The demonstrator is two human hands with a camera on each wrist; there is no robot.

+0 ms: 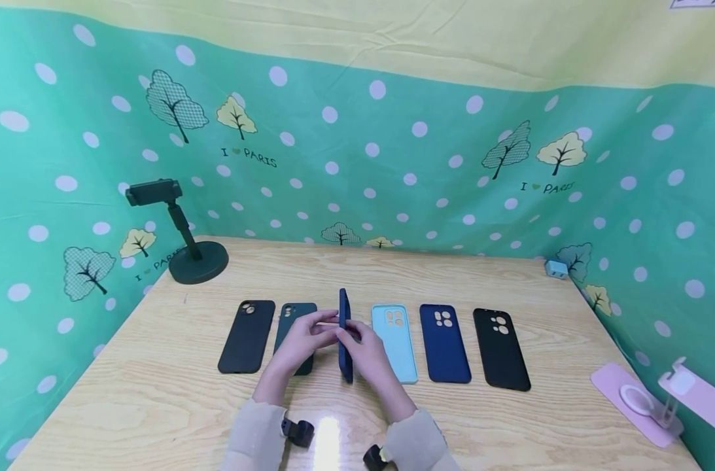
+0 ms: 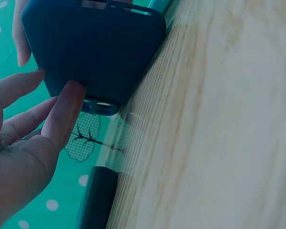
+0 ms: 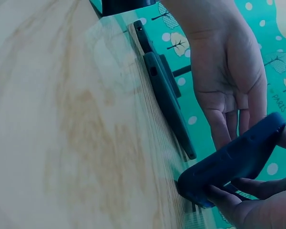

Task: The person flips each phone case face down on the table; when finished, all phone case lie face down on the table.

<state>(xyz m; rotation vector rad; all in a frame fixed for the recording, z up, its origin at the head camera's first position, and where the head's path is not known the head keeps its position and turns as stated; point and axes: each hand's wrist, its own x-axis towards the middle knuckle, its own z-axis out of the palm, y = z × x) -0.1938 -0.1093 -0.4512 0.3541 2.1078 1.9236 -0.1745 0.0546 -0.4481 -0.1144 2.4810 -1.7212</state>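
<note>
A dark blue phone case (image 1: 345, 347) stands on edge between my hands, close over the table, its flat back turned left. My left hand (image 1: 303, 343) lays extended fingertips against that back, seen close up on the case (image 2: 93, 52) in the left wrist view. From the other side my right hand (image 1: 366, 353) holds the case, thumb at the near edge and fingers on its hollow inner side. In the right wrist view the right hand (image 3: 269, 205) grips the case (image 3: 229, 157), and the left hand (image 3: 229, 71) is partly hidden behind it.
Left of the hands lie a black case (image 1: 248, 337) and a dark green case (image 1: 288, 320). To the right lie a light blue case (image 1: 395, 343), another dark blue case (image 1: 448, 350) and a black case (image 1: 501, 353). A black phone stand (image 1: 198, 261), pink stand (image 1: 636, 405) and blue plug (image 1: 556, 269) stand farther out.
</note>
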